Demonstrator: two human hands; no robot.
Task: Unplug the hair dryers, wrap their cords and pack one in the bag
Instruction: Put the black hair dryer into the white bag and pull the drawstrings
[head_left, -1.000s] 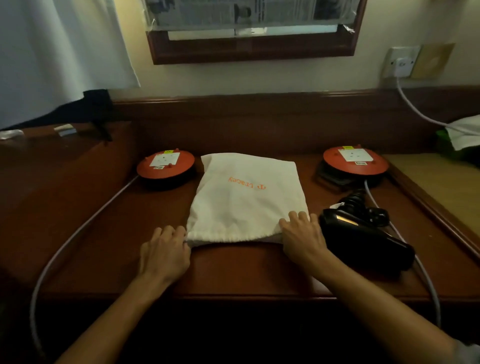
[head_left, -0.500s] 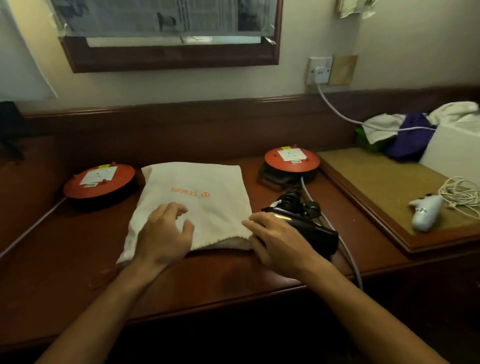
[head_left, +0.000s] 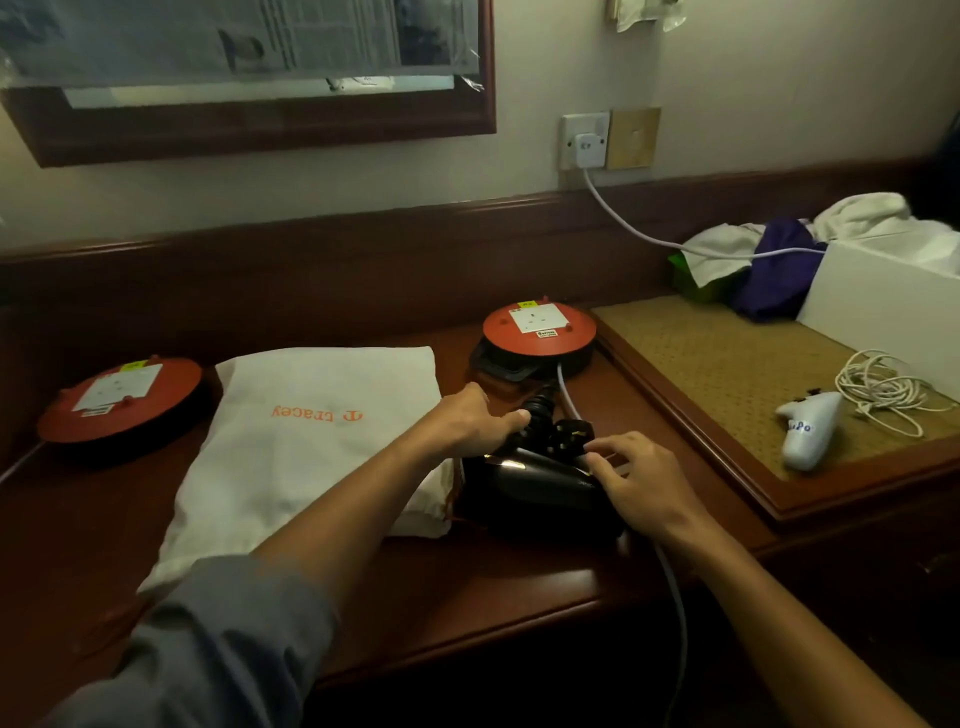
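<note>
Hair dryer: a black hair dryer (head_left: 530, 486) lies on its side near the front edge of the dark wood tabletop (head_left: 519, 582), just right of the bag, its black cord (head_left: 540, 410) bundled at its far end with the plug (head_left: 571, 432) on top.
Bag: a white cloth bag (head_left: 311, 441) with orange lettering lies flat at the middle of the tabletop.
Left hand: the left hand (head_left: 470, 421) reaches across the bag's right corner, fingers curled round the bundled cord.
Right hand: the right hand (head_left: 636, 480) rests on the dryer's right end, fingers loosely spread, tips touching it beside the plug.
Reels: two red-topped extension reels sit along the back edge, one (head_left: 119, 397) left of the bag, one (head_left: 540, 330) behind the dryer.
Wall: a white plug (head_left: 589, 149) sits in the wall socket.
</note>
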